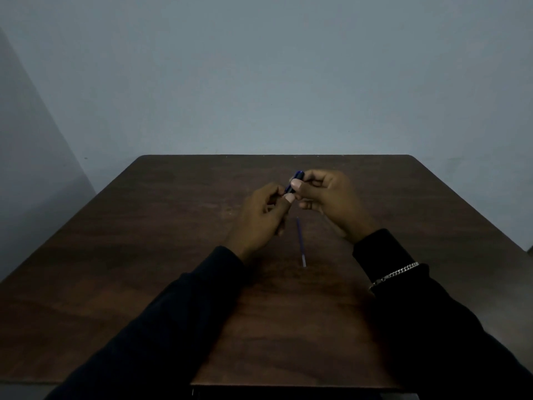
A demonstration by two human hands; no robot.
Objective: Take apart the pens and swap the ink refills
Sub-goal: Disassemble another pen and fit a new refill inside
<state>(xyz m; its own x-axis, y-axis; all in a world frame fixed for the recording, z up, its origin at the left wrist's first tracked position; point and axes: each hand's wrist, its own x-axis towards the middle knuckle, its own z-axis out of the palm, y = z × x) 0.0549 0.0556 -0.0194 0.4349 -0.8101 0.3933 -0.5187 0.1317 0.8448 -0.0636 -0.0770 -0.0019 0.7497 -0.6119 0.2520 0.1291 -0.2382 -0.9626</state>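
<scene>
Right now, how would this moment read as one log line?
step: pen disassembly | left hand and right hand: both gripping blue pen | loose refill: lying on table

A dark brown wood-grain worktop [144,255] fills the lower half of the view, its far edge running straight across and its far corners rounded. Behind it rises a plain pale blue-grey wall [259,82], dimly lit, with a darker shadowed band slanting down its left side. A silver chain bracelet [395,274] lies over a black sleeve [432,327] at the right.
</scene>
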